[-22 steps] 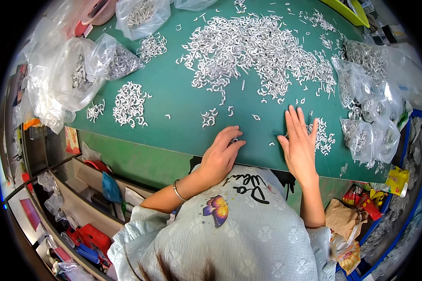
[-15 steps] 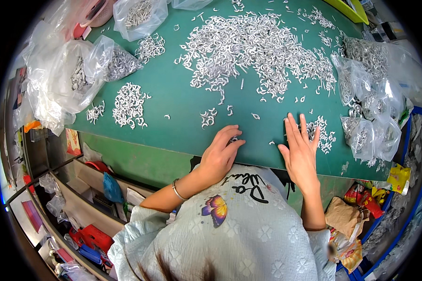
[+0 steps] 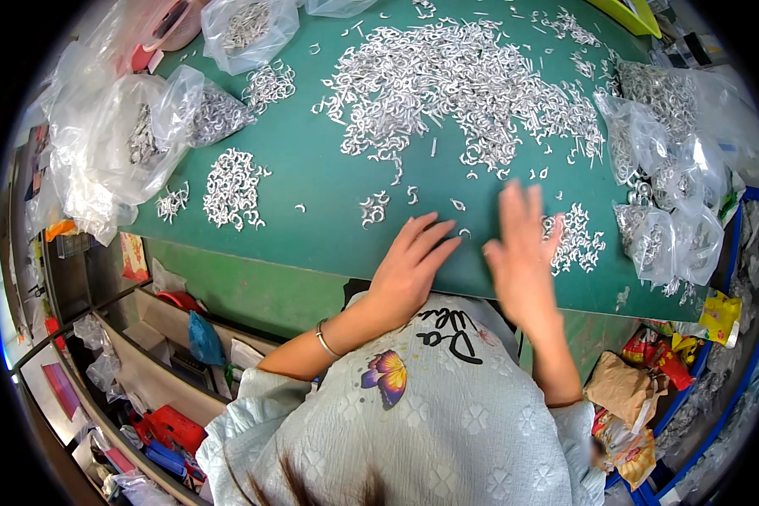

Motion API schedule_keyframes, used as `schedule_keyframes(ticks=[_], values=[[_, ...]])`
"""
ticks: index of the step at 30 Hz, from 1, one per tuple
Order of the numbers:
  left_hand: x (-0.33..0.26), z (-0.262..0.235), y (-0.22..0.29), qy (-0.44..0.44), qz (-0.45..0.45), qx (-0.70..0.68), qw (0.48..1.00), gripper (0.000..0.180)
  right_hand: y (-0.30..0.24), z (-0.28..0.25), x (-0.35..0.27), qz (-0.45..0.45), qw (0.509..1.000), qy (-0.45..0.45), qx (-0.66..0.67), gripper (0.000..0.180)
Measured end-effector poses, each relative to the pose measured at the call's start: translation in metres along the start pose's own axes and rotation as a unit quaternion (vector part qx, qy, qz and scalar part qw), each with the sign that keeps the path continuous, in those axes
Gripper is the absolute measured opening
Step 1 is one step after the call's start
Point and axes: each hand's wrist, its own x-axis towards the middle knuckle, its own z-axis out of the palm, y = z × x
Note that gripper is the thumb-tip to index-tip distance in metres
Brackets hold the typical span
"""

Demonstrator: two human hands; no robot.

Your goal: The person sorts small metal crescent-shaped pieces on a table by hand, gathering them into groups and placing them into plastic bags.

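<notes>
My left hand (image 3: 409, 268) rests palm down near the table's front edge, its fingers stretched forward and slightly apart. A small curved silver metal piece (image 3: 465, 233) lies just beyond its fingertips; whatever is under the palm is hidden. My right hand (image 3: 521, 257), smeared by motion, hovers over or lies on the table with fingers extended and thumb out. Right beside it is a small heap of curved silver pieces (image 3: 578, 240). A smaller cluster (image 3: 374, 209) and a few single pieces, one an eyelet shape (image 3: 457, 205), lie ahead of my hands.
A large spread of silver metal parts (image 3: 447, 84) covers the far middle of the green table (image 3: 312, 244). Sorted heaps (image 3: 232, 190) lie at left. Clear plastic bags of parts (image 3: 211, 118) stand left, and more bags (image 3: 675, 185) right. A yellow-green bin (image 3: 632, 13) sits far right.
My left hand has moved slightly right and its fingers have straightened. My right hand has shifted left, away from the right heap, uncovering more of it.
</notes>
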Motion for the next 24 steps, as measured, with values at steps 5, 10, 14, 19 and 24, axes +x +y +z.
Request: schedule_keyframes(ticks=[5,10,14,19,24], values=[[0.014,0.003,0.005,-0.115,0.088,0.04,0.989,0.058,0.028,0.022,0.013,0.041,0.994,0.037,-0.097,0.063],[0.002,-0.002,-0.003,-0.053,0.032,-0.015,0.998,0.042,0.006,0.007,-0.011,0.019,0.999,-0.012,-0.035,0.062],[-0.005,-0.006,-0.004,-0.001,0.011,0.01,1.0,0.034,0.014,0.006,0.019,-0.001,0.999,0.032,-0.04,0.059],[-0.003,-0.006,-0.005,0.022,-0.001,-0.001,1.0,0.035,0.004,0.011,0.003,-0.007,0.999,-0.025,-0.043,0.054],[-0.004,-0.006,-0.006,0.035,-0.004,-0.018,0.999,0.034,0.01,-0.001,-0.002,-0.004,0.999,-0.001,-0.054,0.054]])
